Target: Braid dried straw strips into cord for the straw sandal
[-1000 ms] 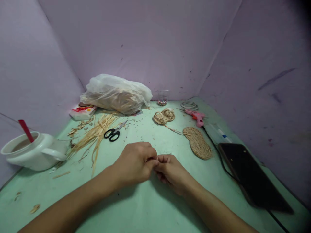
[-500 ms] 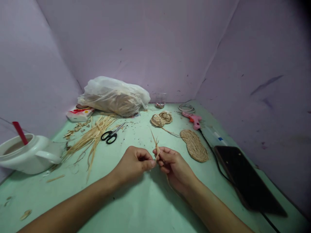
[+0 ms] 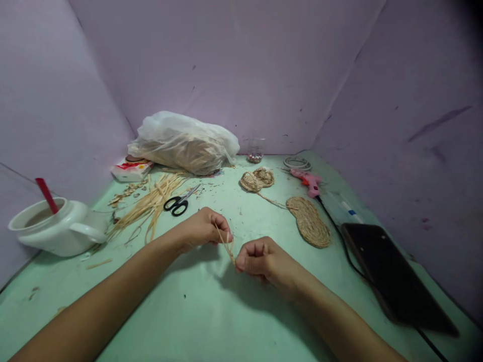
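Thin straw-coloured fibre strands [image 3: 228,247] stretch between my two hands over the table. My left hand [image 3: 209,227] is closed in a pinch on their upper part, with a loose end sticking up past the fingers. Lower and to the right, my right hand [image 3: 258,259] pinches the strands where they come together, thumb against the curled fingers. Beyond it to the right lies a flat coiled sole shape [image 3: 308,222] of braided fibre. A smaller braided piece [image 3: 257,180] rests further back, and a thin cord runs from it to the sole shape.
Black-handled scissors [image 3: 180,202] lie beside loose dry strands [image 3: 151,203] on the left. A white teapot [image 3: 56,232] holds a red stick. At the back sits a stuffed plastic bag [image 3: 184,141]. On the right are a pink glue gun [image 3: 307,181] and a dark phone [image 3: 396,276].
My hands have drawn apart; the left has moved up and left with the strands, the right slightly down. The strands now slant between them. The view has shifted slightly.
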The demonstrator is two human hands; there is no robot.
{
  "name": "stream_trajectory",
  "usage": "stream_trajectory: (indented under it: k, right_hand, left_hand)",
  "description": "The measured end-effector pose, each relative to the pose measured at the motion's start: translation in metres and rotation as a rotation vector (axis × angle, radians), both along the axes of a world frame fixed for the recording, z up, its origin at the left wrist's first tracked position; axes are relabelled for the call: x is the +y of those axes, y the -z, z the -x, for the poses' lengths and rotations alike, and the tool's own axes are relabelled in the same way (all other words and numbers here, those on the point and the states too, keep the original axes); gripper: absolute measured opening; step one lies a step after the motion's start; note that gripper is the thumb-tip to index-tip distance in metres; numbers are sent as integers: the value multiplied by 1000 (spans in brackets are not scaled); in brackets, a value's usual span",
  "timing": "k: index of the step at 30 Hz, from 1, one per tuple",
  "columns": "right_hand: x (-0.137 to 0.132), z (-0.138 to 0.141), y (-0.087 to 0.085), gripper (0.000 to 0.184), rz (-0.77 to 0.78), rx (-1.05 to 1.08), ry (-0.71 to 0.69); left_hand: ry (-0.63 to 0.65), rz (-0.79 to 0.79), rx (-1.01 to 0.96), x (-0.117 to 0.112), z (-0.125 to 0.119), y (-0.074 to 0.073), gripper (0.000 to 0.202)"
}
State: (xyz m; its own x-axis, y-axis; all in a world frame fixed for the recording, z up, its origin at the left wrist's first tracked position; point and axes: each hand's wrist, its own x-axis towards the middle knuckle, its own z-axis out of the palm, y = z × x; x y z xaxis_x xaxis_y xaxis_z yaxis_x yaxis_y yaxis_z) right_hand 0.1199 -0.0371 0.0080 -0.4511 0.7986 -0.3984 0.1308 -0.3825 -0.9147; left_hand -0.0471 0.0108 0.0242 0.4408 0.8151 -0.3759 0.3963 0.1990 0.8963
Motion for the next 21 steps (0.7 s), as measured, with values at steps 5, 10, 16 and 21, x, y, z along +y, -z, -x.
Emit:
stream_trajectory:
  k: [5,10,16,21]
  right_hand:
    - [-6,8,13,20,-90,-200,-63]
    - [2,8,21,20,-188,-215,274]
    - [11,1,15,18,-137,-41,502]
    - [10,1,17,17,-198,-91,490]
  left_hand:
    - [176,-120,61,-11,-4,-7,13]
    - [149,-628,303,-32,-16,-24,11]
    - [-213,-840,670,-20,3,-29,16]
    - [-289,-1228,445,-34,-2,-33,20]
